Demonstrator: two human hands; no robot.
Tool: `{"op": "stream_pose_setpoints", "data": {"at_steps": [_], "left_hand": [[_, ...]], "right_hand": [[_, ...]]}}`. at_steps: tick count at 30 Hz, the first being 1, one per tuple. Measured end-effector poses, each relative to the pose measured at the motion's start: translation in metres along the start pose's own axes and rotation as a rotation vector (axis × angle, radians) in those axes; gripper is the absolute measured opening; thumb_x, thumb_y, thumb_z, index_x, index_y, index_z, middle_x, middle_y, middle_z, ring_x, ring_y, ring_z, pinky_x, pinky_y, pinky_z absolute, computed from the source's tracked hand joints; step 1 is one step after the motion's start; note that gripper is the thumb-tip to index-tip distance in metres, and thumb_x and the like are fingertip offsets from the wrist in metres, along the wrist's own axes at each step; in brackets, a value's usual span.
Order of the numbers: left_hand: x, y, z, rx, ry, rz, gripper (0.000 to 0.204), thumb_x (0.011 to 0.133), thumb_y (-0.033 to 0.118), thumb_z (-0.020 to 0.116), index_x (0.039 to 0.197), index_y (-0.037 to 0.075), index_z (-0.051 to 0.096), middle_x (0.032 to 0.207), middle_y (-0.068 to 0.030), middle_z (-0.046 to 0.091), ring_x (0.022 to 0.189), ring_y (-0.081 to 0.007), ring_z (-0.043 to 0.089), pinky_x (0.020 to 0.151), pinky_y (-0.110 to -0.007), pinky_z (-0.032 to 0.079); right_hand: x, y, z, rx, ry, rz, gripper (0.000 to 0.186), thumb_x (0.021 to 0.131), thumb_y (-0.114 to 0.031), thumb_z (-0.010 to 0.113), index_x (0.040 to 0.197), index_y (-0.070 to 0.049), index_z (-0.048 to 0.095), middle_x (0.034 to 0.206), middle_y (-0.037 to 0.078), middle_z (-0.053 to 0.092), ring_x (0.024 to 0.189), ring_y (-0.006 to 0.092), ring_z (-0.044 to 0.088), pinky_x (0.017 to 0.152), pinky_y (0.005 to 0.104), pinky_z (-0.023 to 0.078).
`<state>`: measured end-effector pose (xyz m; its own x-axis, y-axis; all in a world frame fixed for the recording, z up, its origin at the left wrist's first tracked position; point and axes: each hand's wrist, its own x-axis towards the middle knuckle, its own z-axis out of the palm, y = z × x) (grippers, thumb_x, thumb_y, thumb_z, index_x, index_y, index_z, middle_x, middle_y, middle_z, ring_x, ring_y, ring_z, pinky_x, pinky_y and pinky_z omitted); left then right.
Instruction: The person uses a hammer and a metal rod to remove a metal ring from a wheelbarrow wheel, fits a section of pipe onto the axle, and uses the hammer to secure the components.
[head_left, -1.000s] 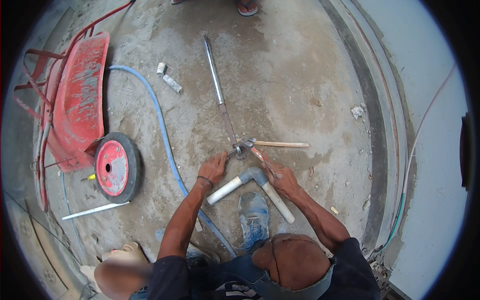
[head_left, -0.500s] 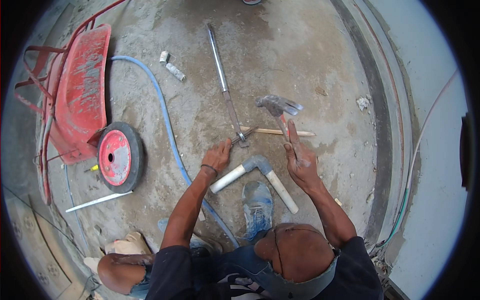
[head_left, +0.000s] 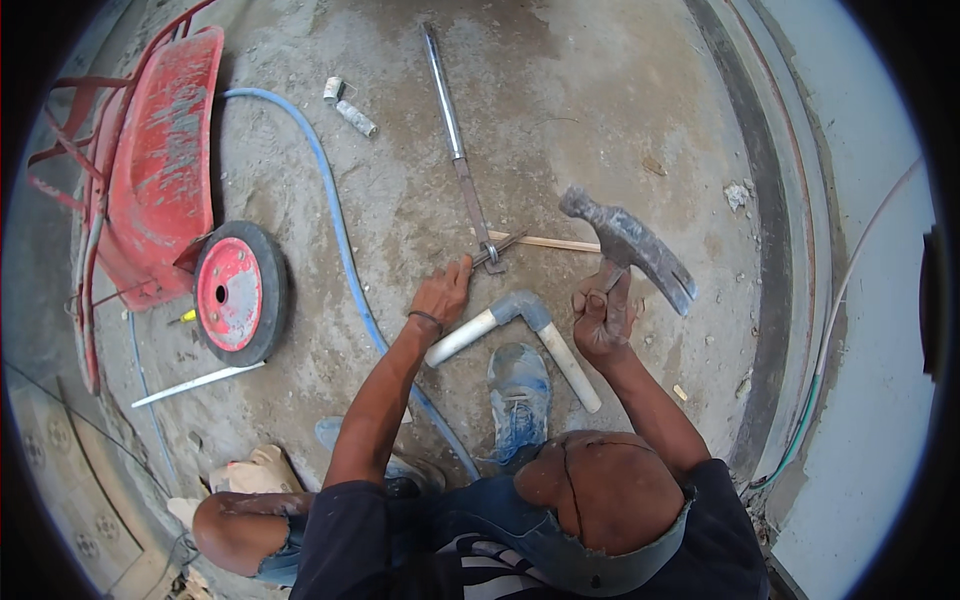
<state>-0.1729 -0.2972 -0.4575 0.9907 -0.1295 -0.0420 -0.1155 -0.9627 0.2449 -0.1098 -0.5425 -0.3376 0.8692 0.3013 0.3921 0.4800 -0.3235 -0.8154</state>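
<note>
My left hand (head_left: 441,297) is closed on a thin dark metal piece (head_left: 505,243), which crosses the lower end of a long bar (head_left: 467,187) with a chrome upper section, lying on the concrete floor. My right hand (head_left: 604,318) grips a claw hammer (head_left: 633,244), raised, its worn metal head turned sideways. A wooden stick (head_left: 555,243) lies behind the metal pieces. Nearer my body, an elbow of white pipe (head_left: 463,342) with a grey corner fitting (head_left: 518,305) rests between my hands, just beyond my shoe (head_left: 520,400).
A red wheelbarrow (head_left: 165,175) lies tipped at the left, its wheel (head_left: 240,290) toward me. A blue hose (head_left: 350,260) runs past my left arm. Two paint-roller pieces (head_left: 355,118) and a white rod (head_left: 195,383) lie on the floor (head_left: 650,100). A pale wall edge (head_left: 860,400) bounds the right.
My right hand has lifted the hammer away from the metal pieces toward the right and turned its head. My left hand stays on the thin piece. The view has shifted slightly.
</note>
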Motion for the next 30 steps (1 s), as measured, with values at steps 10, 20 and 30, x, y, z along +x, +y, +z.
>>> {"op": "stream_pose_setpoints", "data": {"at_steps": [10,20,30], "left_hand": [[0.004,0.004,-0.013,0.017,-0.036,-0.044,0.047,0.085,0.005,0.046,0.131,0.003,0.04,0.094,-0.0151,0.055,0.084,-0.0326,0.062,0.067,-0.043,0.052],[-0.005,0.017,-0.014,-0.319,0.167,-0.293,0.031,0.09,0.018,0.054,0.12,0.011,0.056,0.088,-0.017,0.06,0.072,-0.0396,0.061,0.062,-0.048,0.05],[-0.016,0.022,-0.019,-0.345,0.186,-0.335,0.031,0.089,0.021,0.056,0.118,0.009,0.06,0.089,-0.0177,0.06,0.07,-0.0391,0.061,0.061,-0.048,0.05]], "right_hand": [[0.014,-0.001,-0.012,-0.179,-0.222,0.515,0.045,0.1,-0.028,0.046,0.143,-0.017,0.04,0.078,0.024,0.063,0.069,0.0438,0.062,0.061,0.0456,0.049],[0.019,0.032,0.015,-0.666,-0.183,0.007,0.048,0.084,-0.02,0.068,0.129,-0.009,0.055,0.099,0.02,0.059,0.093,0.0357,0.057,0.082,0.042,0.046],[0.024,0.063,0.101,-0.186,-0.386,0.253,0.018,0.079,-0.009,0.07,0.095,-0.002,0.066,0.083,0.02,0.065,0.078,0.0379,0.065,0.068,0.0423,0.05]]}}
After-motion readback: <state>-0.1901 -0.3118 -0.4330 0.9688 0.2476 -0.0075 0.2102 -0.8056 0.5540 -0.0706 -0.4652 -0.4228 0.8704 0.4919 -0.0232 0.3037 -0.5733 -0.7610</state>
